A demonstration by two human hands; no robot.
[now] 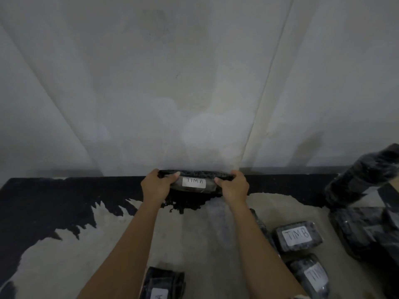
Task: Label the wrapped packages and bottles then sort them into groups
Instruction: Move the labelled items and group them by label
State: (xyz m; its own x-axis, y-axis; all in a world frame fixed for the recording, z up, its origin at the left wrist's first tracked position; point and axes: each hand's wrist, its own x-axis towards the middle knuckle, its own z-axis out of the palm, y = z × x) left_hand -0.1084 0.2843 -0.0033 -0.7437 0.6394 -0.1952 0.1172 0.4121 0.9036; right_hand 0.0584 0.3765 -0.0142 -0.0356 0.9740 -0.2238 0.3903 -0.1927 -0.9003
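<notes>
Both hands, left hand (155, 186) and right hand (233, 187), grip a black-wrapped package (195, 180) labelled "TIM A". It sits at the floor's (190, 238) far edge, against the wall (194, 83).

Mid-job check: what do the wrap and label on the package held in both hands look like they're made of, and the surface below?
The package looks wrapped in dark glossy plastic film, going by its crinkles and sheen; the contents are hidden. The label is matte white, probably a paper sticker, with handwritten letters. The surface looks like bare concrete with a worn, patchy black coating.
</notes>
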